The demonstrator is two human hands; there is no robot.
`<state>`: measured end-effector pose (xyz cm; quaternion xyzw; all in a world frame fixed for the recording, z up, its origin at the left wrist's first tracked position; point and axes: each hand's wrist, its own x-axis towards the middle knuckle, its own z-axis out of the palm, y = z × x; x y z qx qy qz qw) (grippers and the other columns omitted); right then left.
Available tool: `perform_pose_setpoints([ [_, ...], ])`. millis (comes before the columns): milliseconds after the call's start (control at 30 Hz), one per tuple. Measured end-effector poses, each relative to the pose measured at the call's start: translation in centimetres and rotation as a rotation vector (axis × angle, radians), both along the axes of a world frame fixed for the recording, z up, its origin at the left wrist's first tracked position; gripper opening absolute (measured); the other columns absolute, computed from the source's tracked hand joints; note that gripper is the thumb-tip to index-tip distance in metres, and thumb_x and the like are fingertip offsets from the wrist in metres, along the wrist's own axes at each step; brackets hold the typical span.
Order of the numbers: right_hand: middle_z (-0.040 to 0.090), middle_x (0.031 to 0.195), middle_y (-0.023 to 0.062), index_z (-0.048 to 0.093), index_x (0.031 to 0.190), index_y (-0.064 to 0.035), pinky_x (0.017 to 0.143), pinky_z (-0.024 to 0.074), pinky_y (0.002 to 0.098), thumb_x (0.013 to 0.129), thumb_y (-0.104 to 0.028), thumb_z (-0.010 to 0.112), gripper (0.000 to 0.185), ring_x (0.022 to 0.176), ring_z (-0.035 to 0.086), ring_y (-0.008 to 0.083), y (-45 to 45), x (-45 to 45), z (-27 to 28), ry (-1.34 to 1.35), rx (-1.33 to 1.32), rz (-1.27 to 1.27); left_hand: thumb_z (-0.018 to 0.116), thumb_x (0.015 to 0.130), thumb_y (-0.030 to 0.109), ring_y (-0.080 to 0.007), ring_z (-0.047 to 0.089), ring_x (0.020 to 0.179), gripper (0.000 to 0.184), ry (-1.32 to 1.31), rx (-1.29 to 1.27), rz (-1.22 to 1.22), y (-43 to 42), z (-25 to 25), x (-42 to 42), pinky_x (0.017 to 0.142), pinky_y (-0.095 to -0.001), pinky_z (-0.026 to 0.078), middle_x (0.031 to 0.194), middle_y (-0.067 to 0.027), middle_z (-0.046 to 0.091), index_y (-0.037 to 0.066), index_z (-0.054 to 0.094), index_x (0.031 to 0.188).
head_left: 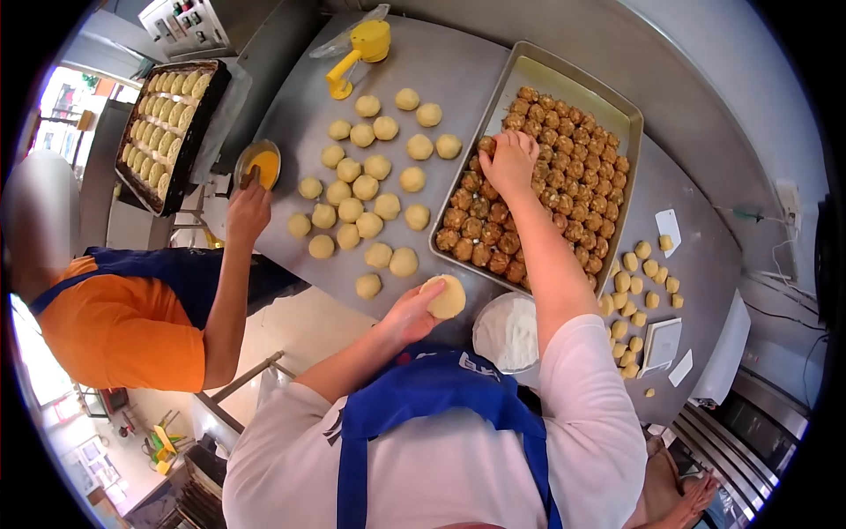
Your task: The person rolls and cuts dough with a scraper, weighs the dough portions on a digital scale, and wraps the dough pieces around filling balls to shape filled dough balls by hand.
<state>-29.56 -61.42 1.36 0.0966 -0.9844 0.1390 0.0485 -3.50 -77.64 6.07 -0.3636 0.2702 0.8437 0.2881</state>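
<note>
My left hand [412, 316] holds a flattened round of pale dough [447, 297] at the table's front edge, fingers beneath and thumb on its rim. My right hand [511, 166] reaches over the large metal tray [627, 110], its thumb and fingers closed around a brown filling ball [486, 144] near the tray's left side. Rows of similar sticky brown balls [564, 150] fill much of the tray. Left of the tray, smooth dough balls [365, 187] lie spread over the steel table.
A bowl of white flour [507, 333] stands near my body. Small dough pieces [636, 284] and a white scale [661, 344] sit right. A yellow tool [363, 48] lies at the back. Left, a co-worker's hand [249, 210] is at a bowl of yellow liquid [264, 163], near a pastry tray [123, 187].
</note>
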Motion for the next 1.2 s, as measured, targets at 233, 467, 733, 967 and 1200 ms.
perform_pose_setpoints([
  [233, 0.064, 0.089, 0.0087, 0.067, 0.098, -0.0044, 0.085, 0.0455, 0.0388, 0.074, -0.034, 0.07, 0.039, 0.101, 0.054, 0.0285, 1.0, 1.7, 3.4, 0.088, -0.578, -0.096, 0.059, 0.094, 0.027, -0.0188, 0.059, 0.108, 0.041, 0.251, -0.223, -0.087, 0.7, 1.8, -2.0, 0.089, -0.0345, 0.05, 0.115, -0.0071, 0.061, 0.0, 0.05, 0.123],
  [467, 0.061, 0.102, 0.0129, 0.064, 0.101, -0.0051, 0.088, 0.0442, 0.0402, 0.068, -0.032, 0.075, 0.044, 0.102, 0.054, 0.0304, 3.7, 17.9, 12.1, 0.097, -0.613, 0.306, 0.061, 0.093, 0.025, -0.0166, 0.059, 0.107, 0.039, 0.356, 0.011, -0.149, 1.7, 4.8, -4.4, 0.09, -0.0322, 0.049, 0.117, -0.006, 0.06, 0.002, 0.051, 0.123],
  [733, 0.058, 0.114, 0.0127, 0.059, 0.109, -0.0075, 0.094, 0.0402, 0.0436, 0.063, -0.029, 0.079, 0.055, 0.109, 0.051, 0.0345, 3.2, 24.4, 10.3, 0.297, -0.93, 0.197, 0.052, 0.097, 0.026, -0.0196, 0.056, 0.113, 0.038, 0.442, 0.264, -0.407, 3.5, 8.0, -1.5, 0.098, -0.0343, 0.045, 0.122, -0.0066, 0.057, 0.005, 0.047, 0.128],
  [967, 0.06, 0.115, 0.0116, 0.061, 0.109, -0.006, 0.094, 0.0414, 0.0439, 0.069, -0.027, 0.071, 0.046, 0.108, 0.054, 0.0332, 6.3, 25.8, 12.3, 0.099, -0.973, 0.336, 0.048, 0.099, 0.024, -0.0195, 0.054, 0.116, 0.036, 0.579, 0.264, -0.44, 4.8, 9.9, 0.4, 0.098, -0.0371, 0.045, 0.125, -0.0102, 0.054, 0.001, 0.046, 0.127],
  [1200, 0.061, 0.114, 0.0129, 0.062, 0.104, -0.0051, 0.092, 0.0427, 0.0451, 0.071, -0.014, 0.062, 0.034, 0.107, 0.054, 0.0347, 2.7, 27.3, 13.7, 0.577, -1.067, -0.028, 0.044, 0.101, 0.02, -0.0185, 0.052, 0.115, 0.035, 0.551, 0.213, -0.14, 6.6, 9.1, 1.7, 0.099, -0.0355, 0.043, 0.125, -0.0093, 0.052, 0.003, 0.043, 0.131],
])
